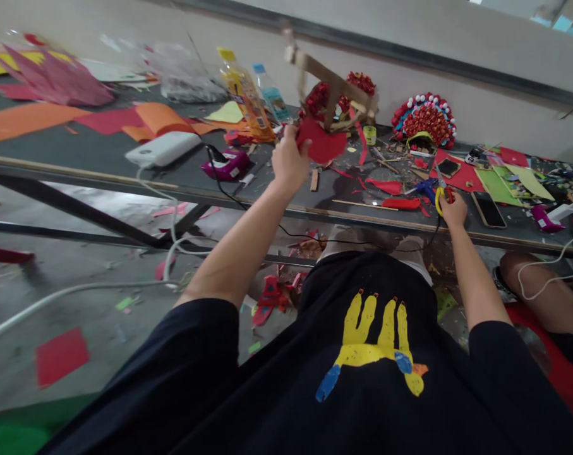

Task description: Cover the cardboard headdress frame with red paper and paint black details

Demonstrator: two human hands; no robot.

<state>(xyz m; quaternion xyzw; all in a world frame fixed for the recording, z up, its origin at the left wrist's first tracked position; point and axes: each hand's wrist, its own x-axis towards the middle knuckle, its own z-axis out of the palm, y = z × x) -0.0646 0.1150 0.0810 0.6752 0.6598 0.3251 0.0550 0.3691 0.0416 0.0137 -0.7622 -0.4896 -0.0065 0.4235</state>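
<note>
The red piece (323,142) is held up over the worktop (44,145), its near edge pinched between thumb and fingers of the left hand (290,157), a closed grip. A frame (333,82), blurred, rises just above it; whether the two are joined I cannot tell. The right hand (454,210) is curled around the handles of the scissors (438,197), well apart from the red piece, blades pointing away; how far they are parted is unclear. Beside them are the glue gun (426,188) and the phone (489,210). The step in hand looks like handling the red piece with scissors at the ready; a cut would call for bringing blades and edge together.
</note>
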